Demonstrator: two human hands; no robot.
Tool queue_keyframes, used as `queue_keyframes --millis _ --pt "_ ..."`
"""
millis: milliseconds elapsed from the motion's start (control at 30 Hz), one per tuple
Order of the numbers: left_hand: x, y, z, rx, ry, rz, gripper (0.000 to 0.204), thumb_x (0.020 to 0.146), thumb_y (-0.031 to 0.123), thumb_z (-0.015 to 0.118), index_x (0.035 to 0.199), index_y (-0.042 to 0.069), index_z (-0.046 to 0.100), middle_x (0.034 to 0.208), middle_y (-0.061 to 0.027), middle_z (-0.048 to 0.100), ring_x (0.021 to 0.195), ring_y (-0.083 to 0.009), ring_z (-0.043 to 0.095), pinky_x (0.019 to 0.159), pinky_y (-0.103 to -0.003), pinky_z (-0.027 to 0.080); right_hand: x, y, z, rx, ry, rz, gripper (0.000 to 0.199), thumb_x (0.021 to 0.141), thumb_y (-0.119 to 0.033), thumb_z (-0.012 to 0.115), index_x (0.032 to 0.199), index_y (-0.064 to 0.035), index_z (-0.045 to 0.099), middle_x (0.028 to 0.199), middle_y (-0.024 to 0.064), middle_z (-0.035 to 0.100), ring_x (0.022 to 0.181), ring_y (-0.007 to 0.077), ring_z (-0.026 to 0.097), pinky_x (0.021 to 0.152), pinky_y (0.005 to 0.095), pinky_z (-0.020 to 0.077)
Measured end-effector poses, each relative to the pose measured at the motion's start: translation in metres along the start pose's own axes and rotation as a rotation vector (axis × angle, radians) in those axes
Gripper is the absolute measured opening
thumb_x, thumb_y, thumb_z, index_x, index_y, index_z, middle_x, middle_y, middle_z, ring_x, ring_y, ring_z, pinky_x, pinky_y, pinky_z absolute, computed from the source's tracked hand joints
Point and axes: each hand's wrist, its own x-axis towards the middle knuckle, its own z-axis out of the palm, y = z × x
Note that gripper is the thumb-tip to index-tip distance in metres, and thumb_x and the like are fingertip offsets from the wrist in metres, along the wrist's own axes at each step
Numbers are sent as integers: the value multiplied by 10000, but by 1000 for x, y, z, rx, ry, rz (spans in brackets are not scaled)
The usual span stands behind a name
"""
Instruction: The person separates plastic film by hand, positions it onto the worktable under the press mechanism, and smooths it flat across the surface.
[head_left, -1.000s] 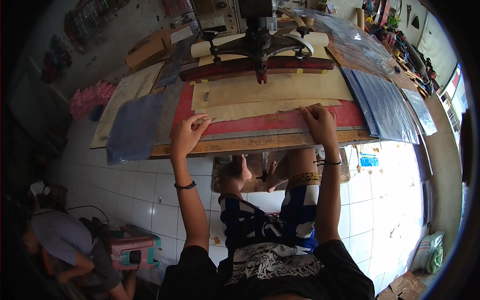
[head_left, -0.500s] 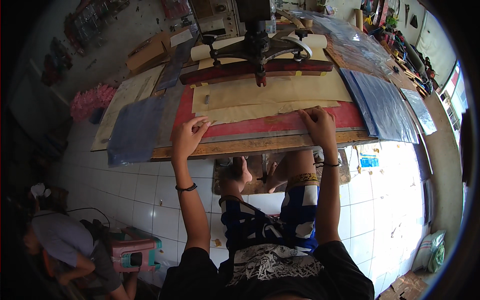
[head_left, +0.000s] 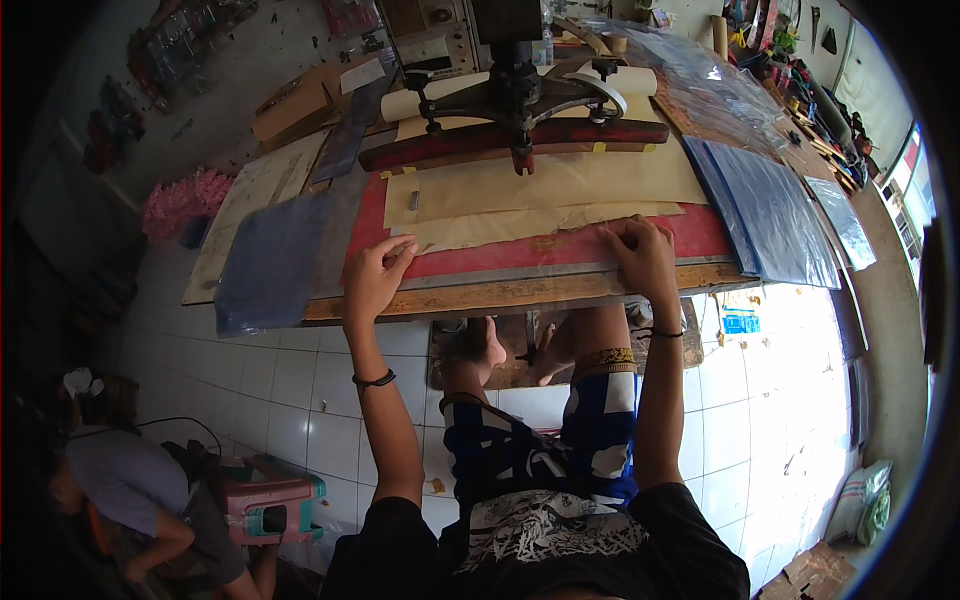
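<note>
My left hand (head_left: 376,277) is at the table's front edge, with thumb and fingertips pinched together. My right hand (head_left: 642,257) is closed the same way at the right, fingers bent down over the red mat. Between them a thin clear plastic sheet (head_left: 520,262) lies over the red mat (head_left: 460,262), its near edge at the wooden table edge; both hands pinch it. Behind it is tan paper (head_left: 560,187) with a ragged near edge. Above the paper hangs a black press head (head_left: 520,95) with a long dark-red bar (head_left: 440,151), apart from the sheet.
Bluish clear plastic sheets lie at the left (head_left: 270,255) and in a stack at the right (head_left: 765,210). A cardboard box (head_left: 295,105) stands at the back left. Below are my feet on a dark footboard (head_left: 515,375). Another person (head_left: 130,480) sits near a pink-green stool (head_left: 270,505).
Almost nothing differs. My right hand has shifted very slightly right and down; the left hand and the press head hold their places.
</note>
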Motion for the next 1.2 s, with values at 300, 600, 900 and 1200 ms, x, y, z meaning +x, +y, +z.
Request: queue_keyframes --millis 300,600,900,1200 --pt "2 9 -4 38 -50 -40 325 930 355 673 1089 80 744 584 -65 551 532 -134 488 531 -311 381 -1 -2 -3 19 37 -49 365 867 -376 721 773 -25 689 714 80 643 672 236 605 784 386 412" --pt "1 -4 1 -39 27 38 322 932 355 675 1093 84 745 603 -66 582 542 -135 507 540 -313 396 -1 -1 -7 191 -5 28 338 867 -329 727 745 -18 678 711 72 625 668 199 598 777 348 424" --pt "2 9 -4 42 -37 -11 327 931 350 680 1127 91 718 577 -50 531 530 -139 480 532 -321 380 -13 23 -25 910 -112 -8 266 855 -170 645 694 -42 475 816 -6 464 721 80 424 627 215 341" --pt "-2 15 -5 78 -37 -17 280 933 333 676 1069 96 737 577 -58 524 515 -158 465 520 -330 367 -19 26 -29 1013 -214 -86 188 786 -101 558 709 -63 391 818 1 394 764 111 359 672 252 313"
